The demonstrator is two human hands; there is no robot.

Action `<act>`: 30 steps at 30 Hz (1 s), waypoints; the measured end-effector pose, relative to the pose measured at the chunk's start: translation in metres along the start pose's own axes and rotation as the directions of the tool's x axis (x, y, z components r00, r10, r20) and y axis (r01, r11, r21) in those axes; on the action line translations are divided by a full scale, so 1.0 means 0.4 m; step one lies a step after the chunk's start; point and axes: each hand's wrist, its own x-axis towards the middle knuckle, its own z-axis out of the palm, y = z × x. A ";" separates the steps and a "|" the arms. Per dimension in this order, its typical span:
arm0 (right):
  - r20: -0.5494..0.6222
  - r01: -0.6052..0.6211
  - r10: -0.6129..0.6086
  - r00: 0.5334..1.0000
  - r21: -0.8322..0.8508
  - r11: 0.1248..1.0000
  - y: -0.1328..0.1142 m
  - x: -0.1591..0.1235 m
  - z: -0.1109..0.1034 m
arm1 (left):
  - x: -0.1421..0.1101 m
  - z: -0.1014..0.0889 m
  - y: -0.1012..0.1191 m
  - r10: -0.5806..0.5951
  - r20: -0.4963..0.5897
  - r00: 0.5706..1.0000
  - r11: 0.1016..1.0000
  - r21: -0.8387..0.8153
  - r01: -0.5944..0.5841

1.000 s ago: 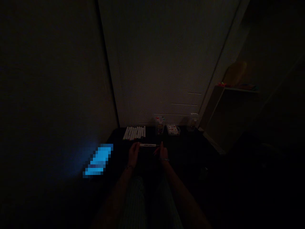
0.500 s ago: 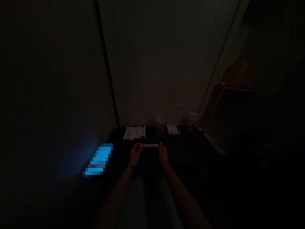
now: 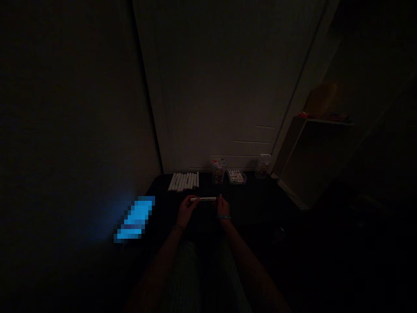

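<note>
A white marker (image 3: 207, 199) lies level between my two hands, above the dark tabletop. My left hand (image 3: 186, 206) pinches its left end, with the tip poking out past the fingers. At the right end, my right hand (image 3: 223, 206) is closed on the marker, thumb uppermost. Dim light hides the finer details of the fingers. Just beyond my left hand, several white markers (image 3: 184, 181) lie side by side in a row on the table.
Along the back of the dark table (image 3: 257, 202) stand a clear marker case (image 3: 218, 172), a flat case (image 3: 236, 177) and another clear container (image 3: 263, 167). A glowing blue, pixelated screen (image 3: 135, 219) is at the left. A cabinet (image 3: 312, 152) stands to the right.
The marker appears turned slightly about its length, its dark print showing less. Both hands stay nearly in place.
</note>
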 end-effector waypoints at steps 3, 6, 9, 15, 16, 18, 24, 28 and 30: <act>0.002 -0.064 0.064 0.998 0.018 0.998 0.003 0.002 0.002 | -0.004 0.003 0.005 -0.027 0.043 0.999 0.999 0.021 0.026; -0.014 -0.106 0.107 0.994 0.037 0.994 0.013 0.005 0.007 | -0.008 0.002 0.014 -0.018 0.054 0.998 0.999 0.046 0.015; -0.009 -0.096 0.096 0.995 0.030 0.995 0.022 0.007 0.012 | -0.010 0.002 0.016 0.001 0.065 0.998 0.998 0.060 -0.005; -0.007 -0.088 0.088 0.996 0.030 0.996 0.032 0.011 0.020 | -0.012 0.013 -0.003 0.043 0.039 0.998 0.995 0.084 -0.046; -0.004 -0.081 0.081 0.997 0.030 0.996 0.032 0.011 0.020 | -0.013 0.015 -0.004 0.043 0.040 0.998 0.994 0.099 -0.047; -0.006 -0.066 0.066 0.998 0.024 0.998 0.031 0.011 0.021 | -0.016 0.017 -0.003 0.046 0.035 0.998 0.989 0.141 -0.051; -0.032 -0.048 0.048 0.998 0.002 0.999 0.018 0.005 0.013 | -0.027 0.014 0.017 0.074 0.031 0.997 0.968 0.239 -0.079; -0.044 -0.033 0.033 0.998 -0.014 0.999 0.014 0.003 0.011 | -0.023 0.012 0.021 0.078 -0.004 0.997 0.964 0.256 -0.074; -0.029 -0.027 0.026 0.999 -0.013 1.000 0.013 0.002 0.011 | -0.020 0.013 0.019 0.071 -0.042 0.997 0.967 0.249 -0.059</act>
